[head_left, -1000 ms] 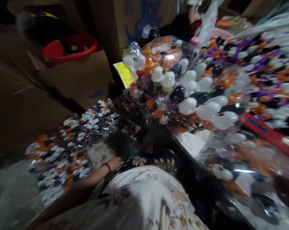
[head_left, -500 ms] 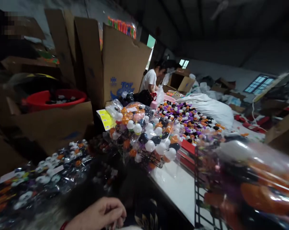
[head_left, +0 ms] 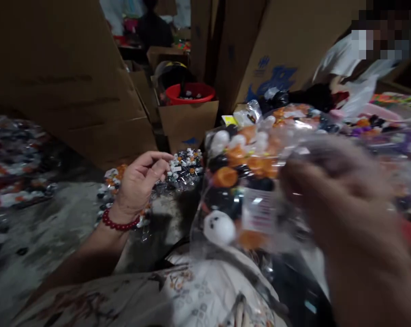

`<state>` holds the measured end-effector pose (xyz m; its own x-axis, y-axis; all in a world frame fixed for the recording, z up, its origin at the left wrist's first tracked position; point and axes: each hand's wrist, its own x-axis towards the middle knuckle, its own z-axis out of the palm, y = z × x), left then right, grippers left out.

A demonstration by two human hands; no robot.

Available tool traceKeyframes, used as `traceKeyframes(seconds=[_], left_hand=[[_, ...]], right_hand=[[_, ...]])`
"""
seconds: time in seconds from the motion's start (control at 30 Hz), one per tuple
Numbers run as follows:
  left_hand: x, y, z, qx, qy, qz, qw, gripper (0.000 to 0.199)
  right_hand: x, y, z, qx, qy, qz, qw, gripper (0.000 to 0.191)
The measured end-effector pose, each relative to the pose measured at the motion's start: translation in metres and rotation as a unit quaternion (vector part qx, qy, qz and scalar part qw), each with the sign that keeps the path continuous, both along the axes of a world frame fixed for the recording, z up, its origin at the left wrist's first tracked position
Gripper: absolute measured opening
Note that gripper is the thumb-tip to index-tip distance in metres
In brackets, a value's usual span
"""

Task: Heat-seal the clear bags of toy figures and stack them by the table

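My right hand (head_left: 341, 195), blurred, grips the top of a clear plastic bag (head_left: 239, 186) above my lap. White ghost-faced, orange and black pieces fill the bag, and a pale printed label shows on its front. My left hand (head_left: 140, 181), with a red bead bracelet at the wrist, is raised left of the bag. Its thumb and fingers are bent close together, and whether they pinch anything small cannot be made out. Beyond its fingertips, filled clear bags (head_left: 187, 168) lie low down.
Cardboard boxes (head_left: 188, 125) stand ahead, one beneath a red basin (head_left: 205, 94). More bagged pieces (head_left: 18, 154) lie on the floor at the left. Loose coloured pieces are spread at the right. People are partly visible at the back.
The view has swung left and down. My right hand is now in view holding a filled bag, nearer the middle. My left hand has risen, showing its bracelet and forearm.
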<state>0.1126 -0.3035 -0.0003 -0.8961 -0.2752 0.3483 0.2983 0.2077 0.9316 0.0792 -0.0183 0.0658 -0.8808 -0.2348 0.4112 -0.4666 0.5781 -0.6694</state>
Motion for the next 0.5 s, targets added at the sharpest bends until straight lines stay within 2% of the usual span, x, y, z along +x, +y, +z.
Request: traceKeyframes(seconds=[0.03, 0.07, 0.13, 0.2, 0.23, 0.3, 0.4, 0.5], left_hand=[[0.001, -0.009, -0.001, -0.036, 0.003, 0.018, 0.999, 0.032], [0.001, -0.016, -0.003, -0.079, -0.013, 0.005, 0.997, 0.039], [-0.004, -0.021, -0.017, -0.168, -0.092, -0.085, 0.978, 0.053], [-0.014, -0.02, -0.044, -0.249, -0.19, -0.176, 0.933, 0.056], [-0.021, -0.018, -0.063, -0.288, -0.233, -0.192, 0.909, 0.053], [-0.034, -0.015, -0.108, -0.336, -0.295, -0.163, 0.879, 0.045], [-0.05, -0.016, -0.179, -0.305, -0.35, -0.092, 0.881, 0.029], [-0.059, -0.019, -0.237, -0.288, -0.382, -0.089, 0.874, 0.021]], right_hand=[[-0.011, -0.02, -0.01, -0.027, -0.023, 0.044, 0.998, 0.019], [-0.022, -0.04, -0.024, -0.05, -0.054, 0.089, 0.993, 0.015], [-0.041, -0.08, -0.066, -0.043, -0.138, 0.153, 0.978, 0.014], [-0.057, -0.113, -0.117, 0.029, -0.217, 0.18, 0.959, 0.015], [-0.064, -0.125, -0.143, 0.06, -0.241, 0.192, 0.949, 0.018], [-0.073, -0.143, -0.19, 0.105, -0.282, 0.204, 0.932, 0.023], [-0.081, -0.154, -0.245, 0.155, -0.349, 0.196, 0.903, 0.024], [-0.084, -0.159, -0.284, 0.208, -0.398, 0.19, 0.873, 0.022]])
